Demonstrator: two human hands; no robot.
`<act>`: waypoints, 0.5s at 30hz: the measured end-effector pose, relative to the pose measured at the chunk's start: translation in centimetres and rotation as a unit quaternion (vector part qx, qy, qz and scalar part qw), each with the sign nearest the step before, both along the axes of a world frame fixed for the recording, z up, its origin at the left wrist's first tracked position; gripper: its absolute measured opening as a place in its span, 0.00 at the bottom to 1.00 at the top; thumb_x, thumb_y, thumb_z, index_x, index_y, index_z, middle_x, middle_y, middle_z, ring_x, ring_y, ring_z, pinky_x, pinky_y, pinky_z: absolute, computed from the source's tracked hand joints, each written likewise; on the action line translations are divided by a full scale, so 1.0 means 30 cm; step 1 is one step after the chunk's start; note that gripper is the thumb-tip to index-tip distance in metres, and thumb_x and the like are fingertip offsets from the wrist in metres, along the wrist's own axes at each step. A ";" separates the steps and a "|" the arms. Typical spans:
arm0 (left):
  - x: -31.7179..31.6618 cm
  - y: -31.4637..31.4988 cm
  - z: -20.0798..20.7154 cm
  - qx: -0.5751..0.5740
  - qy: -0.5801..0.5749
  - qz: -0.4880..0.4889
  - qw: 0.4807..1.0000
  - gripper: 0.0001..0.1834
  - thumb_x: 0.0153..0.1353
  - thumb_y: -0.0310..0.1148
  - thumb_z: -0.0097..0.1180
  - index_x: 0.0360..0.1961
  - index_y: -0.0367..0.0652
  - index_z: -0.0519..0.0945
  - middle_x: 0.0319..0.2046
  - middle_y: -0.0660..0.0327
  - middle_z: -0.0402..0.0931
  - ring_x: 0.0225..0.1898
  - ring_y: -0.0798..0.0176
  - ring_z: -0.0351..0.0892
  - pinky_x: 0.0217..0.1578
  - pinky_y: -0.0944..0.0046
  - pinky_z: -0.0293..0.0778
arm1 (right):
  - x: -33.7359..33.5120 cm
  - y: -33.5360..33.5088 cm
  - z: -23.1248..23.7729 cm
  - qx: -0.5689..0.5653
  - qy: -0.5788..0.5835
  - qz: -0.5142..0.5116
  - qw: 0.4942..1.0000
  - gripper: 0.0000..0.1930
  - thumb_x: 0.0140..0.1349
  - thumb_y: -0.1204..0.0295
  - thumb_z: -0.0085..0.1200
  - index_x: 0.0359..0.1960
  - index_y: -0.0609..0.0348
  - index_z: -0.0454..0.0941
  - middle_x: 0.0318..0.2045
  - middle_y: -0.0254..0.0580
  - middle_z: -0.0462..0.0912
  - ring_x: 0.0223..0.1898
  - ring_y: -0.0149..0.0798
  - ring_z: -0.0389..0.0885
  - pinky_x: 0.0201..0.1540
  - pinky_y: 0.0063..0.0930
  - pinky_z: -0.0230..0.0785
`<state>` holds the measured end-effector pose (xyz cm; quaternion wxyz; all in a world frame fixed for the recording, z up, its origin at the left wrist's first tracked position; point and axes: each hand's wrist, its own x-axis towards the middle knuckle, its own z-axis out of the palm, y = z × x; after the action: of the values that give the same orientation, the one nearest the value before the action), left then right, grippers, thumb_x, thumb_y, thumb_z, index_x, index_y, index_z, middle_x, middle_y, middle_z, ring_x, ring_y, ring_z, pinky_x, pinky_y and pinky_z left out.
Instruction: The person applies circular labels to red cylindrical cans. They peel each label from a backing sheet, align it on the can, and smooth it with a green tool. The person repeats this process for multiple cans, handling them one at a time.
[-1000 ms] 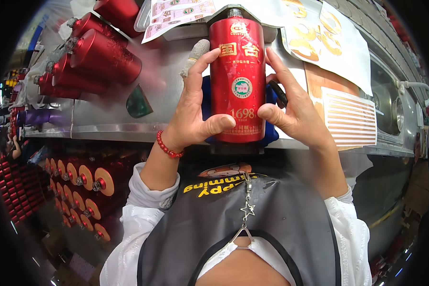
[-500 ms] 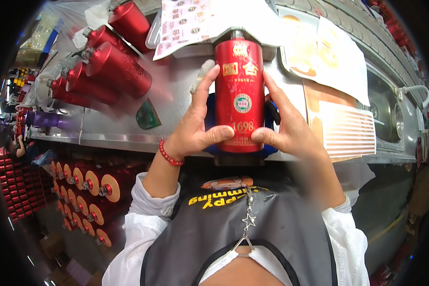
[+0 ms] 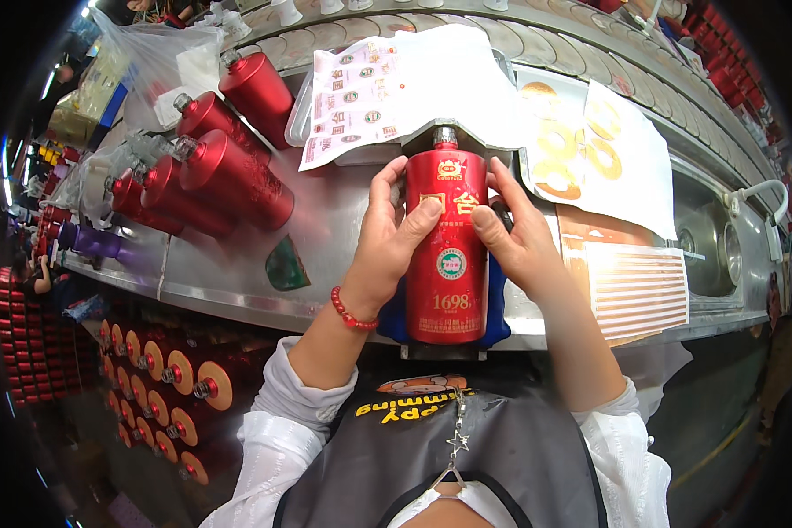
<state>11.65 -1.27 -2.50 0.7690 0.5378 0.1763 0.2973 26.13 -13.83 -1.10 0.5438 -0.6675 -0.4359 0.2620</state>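
A red bottle [image 3: 446, 304] with gold print and a round green-and-white emblem lies with its clear stopper away from me, on a blue padded rest [image 3: 499, 299] at the bench's near edge. My left hand [image 3: 394, 233], below a red bead bracelet [image 3: 352, 322], grips the bottle's left side, its thumb flat on the printed front. From the other side my right hand [image 3: 521, 238] clasps it, thumb also pressed on the front near the upper print. The fingertips behind the bottle are partly hidden.
Several red bottles [image 3: 238, 183] lie and lean on the metal bench at left, beside a green scraper-like piece [image 3: 286, 267]. Sticker sheets [image 3: 352, 97] cover trays at the back. Gold decals [image 3: 603, 141] and a striped sheet [image 3: 638, 290] lie at right, near a sink [image 3: 711, 255].
Both hands have slid from the bottle's lower part up toward its shoulder, thumbs now on the upper print. The whole view has shifted, so the bench appears lower.
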 end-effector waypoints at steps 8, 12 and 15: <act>0.018 0.006 0.008 -0.016 -0.006 0.004 1.000 0.36 0.70 0.38 0.56 0.70 0.31 0.53 0.60 0.50 0.65 0.57 0.65 0.71 0.57 0.64 0.72 | 0.014 0.030 -0.008 -0.006 0.039 0.001 0.999 0.46 0.65 0.50 0.60 0.69 0.78 0.56 0.64 0.71 0.68 0.68 0.53 0.67 0.68 0.38 0.59; 0.030 0.027 -0.018 0.005 -0.003 0.015 1.000 0.35 0.72 0.39 0.54 0.70 0.32 0.53 0.57 0.53 0.70 0.54 0.67 0.73 0.56 0.66 0.72 | 0.022 0.031 -0.019 -0.004 0.028 0.003 1.000 0.45 0.66 0.49 0.59 0.70 0.75 0.55 0.64 0.66 0.70 0.65 0.50 0.70 0.65 0.36 0.63; 0.001 -0.008 0.017 -0.013 0.002 0.023 1.000 0.36 0.73 0.42 0.53 0.71 0.34 0.52 0.55 0.55 0.73 0.54 0.68 0.74 0.56 0.67 0.71 | 0.022 -0.008 -0.010 0.004 0.058 0.016 0.998 0.44 0.68 0.48 0.56 0.71 0.73 0.55 0.62 0.60 0.71 0.61 0.46 0.73 0.61 0.33 0.67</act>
<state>11.68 -1.51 -1.97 0.7688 0.5238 0.1939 0.3113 26.78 -14.07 -1.41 0.5667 -0.6421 -0.4149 0.3073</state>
